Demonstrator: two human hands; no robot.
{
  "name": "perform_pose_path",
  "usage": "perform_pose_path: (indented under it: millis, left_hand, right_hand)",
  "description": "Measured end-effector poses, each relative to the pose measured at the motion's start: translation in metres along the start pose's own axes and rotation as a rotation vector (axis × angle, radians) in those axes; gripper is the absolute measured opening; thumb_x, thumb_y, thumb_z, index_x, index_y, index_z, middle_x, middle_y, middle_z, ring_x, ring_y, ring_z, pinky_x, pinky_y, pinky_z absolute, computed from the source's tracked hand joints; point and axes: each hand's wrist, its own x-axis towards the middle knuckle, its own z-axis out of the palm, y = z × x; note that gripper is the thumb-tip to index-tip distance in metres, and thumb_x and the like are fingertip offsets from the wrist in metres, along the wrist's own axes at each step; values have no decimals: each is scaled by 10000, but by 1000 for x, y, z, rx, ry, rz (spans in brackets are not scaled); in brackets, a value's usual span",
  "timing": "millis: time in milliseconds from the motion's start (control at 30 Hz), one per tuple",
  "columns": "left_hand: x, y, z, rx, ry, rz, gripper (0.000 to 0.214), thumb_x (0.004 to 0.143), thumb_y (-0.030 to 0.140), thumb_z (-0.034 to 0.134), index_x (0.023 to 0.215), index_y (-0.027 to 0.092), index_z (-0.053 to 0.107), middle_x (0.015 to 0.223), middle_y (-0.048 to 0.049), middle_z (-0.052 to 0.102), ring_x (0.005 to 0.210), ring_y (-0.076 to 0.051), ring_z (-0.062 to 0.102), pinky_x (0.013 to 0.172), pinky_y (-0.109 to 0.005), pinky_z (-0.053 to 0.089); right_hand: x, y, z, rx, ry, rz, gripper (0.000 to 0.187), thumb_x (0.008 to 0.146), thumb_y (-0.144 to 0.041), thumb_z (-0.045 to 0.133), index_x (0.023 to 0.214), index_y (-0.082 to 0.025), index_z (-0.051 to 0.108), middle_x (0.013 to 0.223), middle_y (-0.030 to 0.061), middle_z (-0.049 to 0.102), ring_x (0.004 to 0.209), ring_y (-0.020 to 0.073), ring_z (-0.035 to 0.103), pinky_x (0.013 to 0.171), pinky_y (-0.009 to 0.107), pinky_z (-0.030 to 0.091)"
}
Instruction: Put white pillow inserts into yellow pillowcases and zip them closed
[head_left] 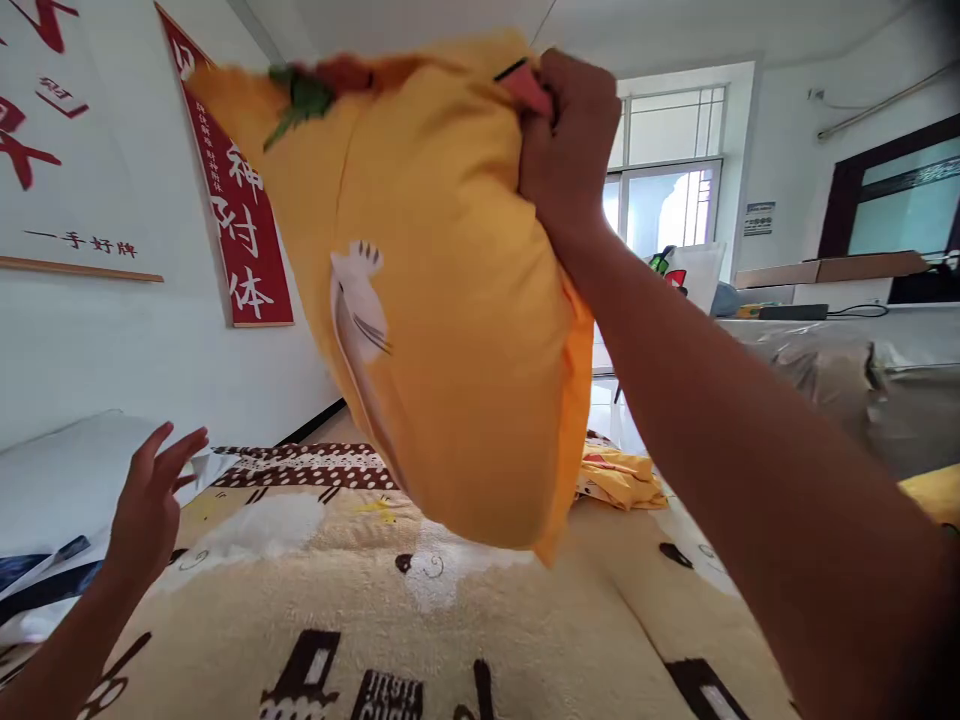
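Note:
A plump yellow pillow with printed cartoon figures hangs in the air in front of me. My right hand is closed around its upper right corner, and the pillow's lower end dangles above the bed. At the lower left, my left hand is raised with fingers apart, holding nothing and away from the pillow. Below both hands spreads a beige fleece blanket with brown and white patterns.
Crumpled yellow fabric lies on the far right of the bed. White and dark blue cloth is at the left. Red banner hangs on the wall. A cardboard box rests on a covered surface at right, near a window.

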Motion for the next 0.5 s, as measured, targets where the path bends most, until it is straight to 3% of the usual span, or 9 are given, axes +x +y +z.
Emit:
perform_pose_path:
  millis: [100, 200, 267, 367, 433, 500]
  left_hand:
    - [39, 69, 1, -457, 95, -42, 614, 832, 361, 514, 1393, 355, 263, 1392, -82, 466, 1313, -256, 417, 1049, -463, 382]
    - [68, 126, 14, -394, 39, 163, 850, 756, 480, 658, 1439, 303, 184, 1476, -104, 348, 1358, -278, 334, 1064, -493, 340]
    - [78, 155, 22, -237, -126, 287, 966, 697, 598, 670, 1458, 307, 151, 1512, -91, 285, 1370, -310, 298, 1085, -518, 286]
    - [86, 182, 26, 10, -411, 357, 974, 629, 750, 595, 1431, 297, 277, 1451, -77, 399, 1304, -358, 380, 1091, -540, 231]
    - [90, 186, 25, 127, -473, 328, 928, 602, 787, 560, 1367, 289, 396, 1339, -68, 521, 1218, -371, 464, 1057, -539, 265]
    - [91, 180, 25, 151, -509, 248, 819, 624, 791, 528, 1265, 282, 501, 1177, -53, 622, 1067, -337, 566, 949, -478, 385]
  right_hand:
    - [-23, 0, 0, -215, -409, -259, 176, 729, -71, 438, 679, -194, 553, 698, 27, 526, 847, 212, 562, 791, 345, 392]
    - [-54, 9, 1, -361, -646, -361, 146, 707, -59, 475, 612, -167, 503, 645, 33, 506, 829, 237, 555, 769, 370, 371]
    - [-57, 13, -4, -353, -682, -351, 150, 711, -70, 473, 597, -166, 488, 657, 38, 525, 853, 248, 552, 763, 373, 368]
    - [-39, 14, -24, -337, -646, -307, 165, 718, -109, 484, 567, -175, 473, 664, 44, 528, 907, 264, 542, 778, 391, 366]
    - [-26, 14, -39, -371, -638, -255, 231, 702, -88, 483, 506, -189, 417, 625, 44, 496, 922, 258, 537, 798, 402, 362]
    - [-27, 18, -49, -329, -589, -127, 309, 682, -51, 489, 452, -204, 351, 589, 45, 455, 960, 264, 527, 839, 421, 351]
